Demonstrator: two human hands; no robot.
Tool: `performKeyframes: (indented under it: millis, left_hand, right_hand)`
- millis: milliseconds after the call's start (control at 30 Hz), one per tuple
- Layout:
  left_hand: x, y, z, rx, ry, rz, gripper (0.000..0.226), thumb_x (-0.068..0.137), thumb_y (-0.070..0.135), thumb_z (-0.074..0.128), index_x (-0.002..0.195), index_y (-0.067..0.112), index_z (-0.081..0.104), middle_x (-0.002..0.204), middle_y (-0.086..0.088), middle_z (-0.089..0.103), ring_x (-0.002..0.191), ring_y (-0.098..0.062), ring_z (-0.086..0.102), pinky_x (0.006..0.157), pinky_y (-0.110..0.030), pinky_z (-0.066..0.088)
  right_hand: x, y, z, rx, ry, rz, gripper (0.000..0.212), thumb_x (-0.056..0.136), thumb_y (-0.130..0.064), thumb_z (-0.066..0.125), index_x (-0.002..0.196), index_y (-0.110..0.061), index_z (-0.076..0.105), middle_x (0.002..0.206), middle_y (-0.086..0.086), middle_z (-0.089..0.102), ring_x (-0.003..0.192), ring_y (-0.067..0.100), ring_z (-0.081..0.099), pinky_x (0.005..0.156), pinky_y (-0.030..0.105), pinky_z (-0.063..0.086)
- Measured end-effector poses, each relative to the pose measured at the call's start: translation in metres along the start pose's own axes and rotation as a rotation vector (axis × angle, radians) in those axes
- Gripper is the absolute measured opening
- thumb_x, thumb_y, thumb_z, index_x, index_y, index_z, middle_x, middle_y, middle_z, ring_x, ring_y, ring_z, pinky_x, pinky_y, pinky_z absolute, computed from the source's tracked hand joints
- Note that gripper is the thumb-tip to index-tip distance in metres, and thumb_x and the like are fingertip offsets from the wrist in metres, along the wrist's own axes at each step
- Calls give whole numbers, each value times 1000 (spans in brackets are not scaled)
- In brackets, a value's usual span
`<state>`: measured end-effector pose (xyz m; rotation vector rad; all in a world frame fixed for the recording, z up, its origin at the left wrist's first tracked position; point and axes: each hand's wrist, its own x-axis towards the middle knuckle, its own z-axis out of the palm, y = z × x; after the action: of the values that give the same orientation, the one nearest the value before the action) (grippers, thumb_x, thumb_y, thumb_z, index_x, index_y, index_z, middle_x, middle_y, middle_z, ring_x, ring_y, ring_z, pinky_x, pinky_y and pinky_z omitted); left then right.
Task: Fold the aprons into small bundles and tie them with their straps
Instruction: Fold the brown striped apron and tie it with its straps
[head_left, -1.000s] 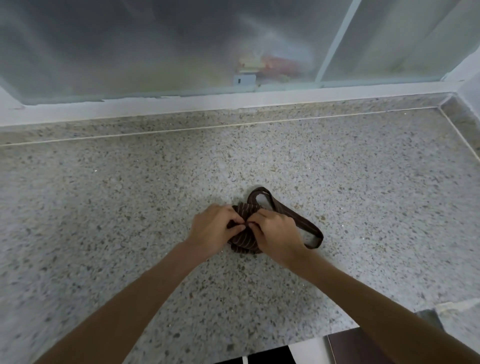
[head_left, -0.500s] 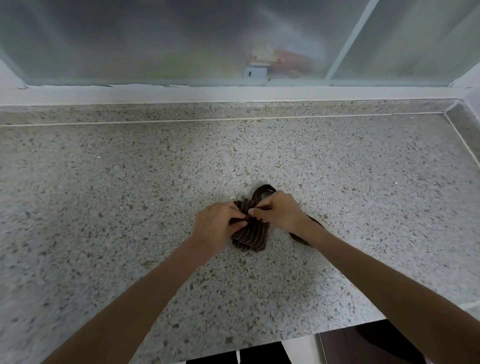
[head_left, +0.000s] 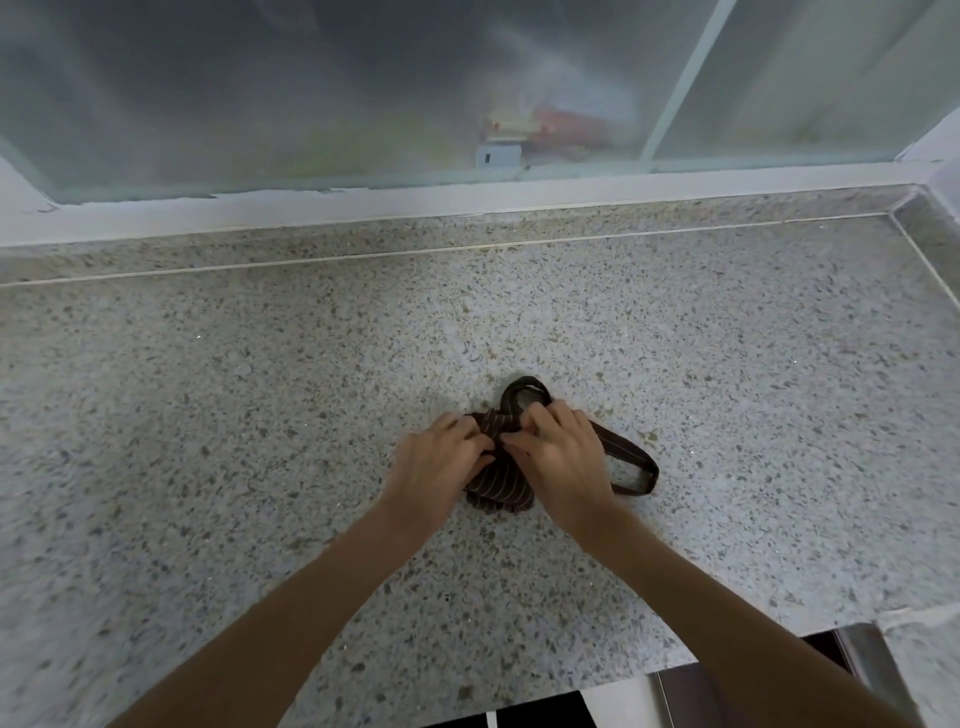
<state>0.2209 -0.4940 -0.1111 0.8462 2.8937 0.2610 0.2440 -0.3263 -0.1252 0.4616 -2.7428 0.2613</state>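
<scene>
Your hands (head_left: 511, 457) have regripped the strap (head_left: 626, 460) atop the bundle (head_left: 498, 483); its loop lies right again, knot unfinished.

Apron bundle (head_left: 500, 480) mid counter (head_left: 260, 415), L hand (head_left: 435, 462) left, R hand (head_left: 563, 457) right, strap (head_left: 626, 457) looping right, window (head_left: 311, 88) behind.

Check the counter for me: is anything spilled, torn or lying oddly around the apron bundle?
Nothing stands out. The striped apron bundle sits on the speckled countertop, with the left hand and right hand both gripping it. One strap loop trails loose to the right, which fits a tie not yet finished. No spill or tear shows.
</scene>
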Motion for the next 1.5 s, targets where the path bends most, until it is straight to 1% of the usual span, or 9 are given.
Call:
performKeyframes:
  millis: [167, 300, 500, 633, 767, 933, 1133, 1300, 1500]
  left_hand:
    - [0, -1, 7, 69, 4, 72, 19, 90, 36, 57, 93, 20, 67, 89, 5, 59, 88, -12, 54, 45, -21, 35]
    - [5, -2, 9, -195, -43, -70, 29, 98, 37, 39, 113, 23, 59, 106, 8, 53, 107, -11, 42, 68, -24, 41]
    - [7, 0, 21, -621, -170, -261, 20, 94, 34, 49, 105, 25, 64, 92, 6, 51, 99, -17, 46, 82, -33, 42]
    - [8, 2, 22, -554, -165, -246, 23, 96, 39, 45, 106, 28, 62, 89, 12, 42, 96, -11, 39, 80, -30, 42]
    - [2, 5, 19, -399, -111, -188, 30, 97, 44, 37, 112, 28, 57, 97, 14, 39, 103, -9, 38, 69, -22, 40]
    - [2, 1, 19, -327, -109, -168, 33, 97, 45, 35, 115, 27, 57, 105, 11, 47, 104, -10, 39, 70, -26, 43]
    - [17, 0, 11, -415, -243, -208, 33, 97, 44, 37, 113, 26, 59, 103, 11, 47, 104, -10, 35, 80, -29, 42]
    - [24, 1, 5, -539, -373, -242, 32, 100, 36, 35, 114, 19, 58, 105, 3, 45, 114, -22, 37, 98, -39, 36]
    - [33, -2, 9, -911, -431, -463, 24, 97, 17, 47, 100, 2, 64, 104, -10, 50, 118, -28, 46, 108, -41, 29]
  right_hand:
    - [-5, 7, -1, -5, -23, -56, 11, 87, -18, 61, 81, -20, 71, 80, -1, 53, 77, 16, 41, 65, 27, 32]
    - [0, 3, -8, 94, -270, -53, 27, 85, -20, 49, 94, -22, 74, 84, -4, 59, 83, 16, 48, 63, 28, 45]
    - [24, 1, -20, 231, -679, 254, 25, 88, -29, 60, 110, -18, 64, 119, 0, 52, 107, 20, 55, 76, 31, 46]
    - [47, 8, -14, 261, -905, 226, 25, 79, -28, 62, 81, -4, 69, 83, 8, 62, 80, 25, 62, 59, 34, 50]
    - [59, 11, -6, 240, -1060, 166, 38, 79, -32, 63, 54, -6, 51, 50, 3, 42, 55, 23, 47, 48, 28, 35]
    - [49, 20, -7, 353, -893, 139, 27, 80, -32, 65, 61, -14, 60, 63, -4, 52, 60, 13, 49, 55, 23, 34]
    - [-5, 9, -1, 3, -254, -72, 14, 84, -21, 59, 83, -12, 70, 81, 1, 63, 72, 16, 62, 42, 23, 42]
    - [-15, 4, 7, 48, -196, 59, 25, 76, -9, 74, 100, -7, 68, 87, 6, 67, 72, 21, 66, 40, 26, 49]
    - [10, 7, -10, 21, -259, -67, 15, 66, -20, 81, 65, -14, 67, 57, -2, 63, 41, 16, 58, 34, 16, 32]
